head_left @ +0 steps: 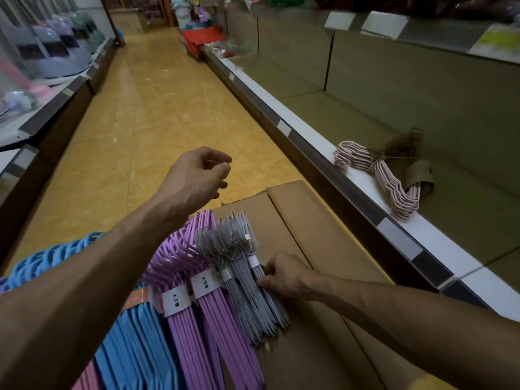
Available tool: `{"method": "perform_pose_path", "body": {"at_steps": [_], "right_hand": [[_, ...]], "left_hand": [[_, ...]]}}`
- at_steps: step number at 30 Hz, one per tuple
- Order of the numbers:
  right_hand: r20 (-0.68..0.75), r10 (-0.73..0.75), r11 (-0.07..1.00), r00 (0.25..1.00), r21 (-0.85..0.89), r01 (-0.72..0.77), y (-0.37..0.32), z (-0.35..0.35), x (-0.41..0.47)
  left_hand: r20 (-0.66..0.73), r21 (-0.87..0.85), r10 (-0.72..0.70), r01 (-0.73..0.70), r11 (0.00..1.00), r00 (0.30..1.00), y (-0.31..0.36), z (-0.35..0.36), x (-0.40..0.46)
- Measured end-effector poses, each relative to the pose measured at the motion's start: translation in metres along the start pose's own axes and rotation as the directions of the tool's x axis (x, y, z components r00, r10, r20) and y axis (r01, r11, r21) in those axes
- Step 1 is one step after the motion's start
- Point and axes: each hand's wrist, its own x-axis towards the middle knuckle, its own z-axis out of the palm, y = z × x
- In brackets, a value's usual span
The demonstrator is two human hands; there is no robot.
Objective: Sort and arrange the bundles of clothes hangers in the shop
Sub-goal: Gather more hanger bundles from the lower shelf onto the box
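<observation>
here the bundle of thin grey wire hangers [247, 280], lying on the brown cardboard box [315, 249], is pinched by the right hand [284, 273]; the left hand [197, 175] is held loosely curled, empty. it should be gripped near the band and lifted level.

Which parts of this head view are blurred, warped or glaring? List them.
Head view: the brooms at upper left are motion-smeared; the shelf edge bows from wide-angle distortion; the floor shows soft glare; the grey hanger bundle by the right hand is fairly sharp; lighting is dim.
</observation>
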Motion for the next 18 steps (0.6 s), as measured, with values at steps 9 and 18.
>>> {"method": "perform_pose_path", "body": {"at_steps": [9,18], "right_hand": [[-0.103,-0.131,0.985,0.986,-0.128,0.118,0.027,-0.046,-0.05],[-0.187,-0.214,0.966,0.959,-0.183,0.18,0.075,-0.117,-0.118]], "left_hand": [[0.065,-0.103,0.084,-0.077,0.992,0.994,0.032,0.037,-0.005],[0.127,-0.178,0.099,-0.076,0.981,0.987,0.065,0.085,-0.006]]}}
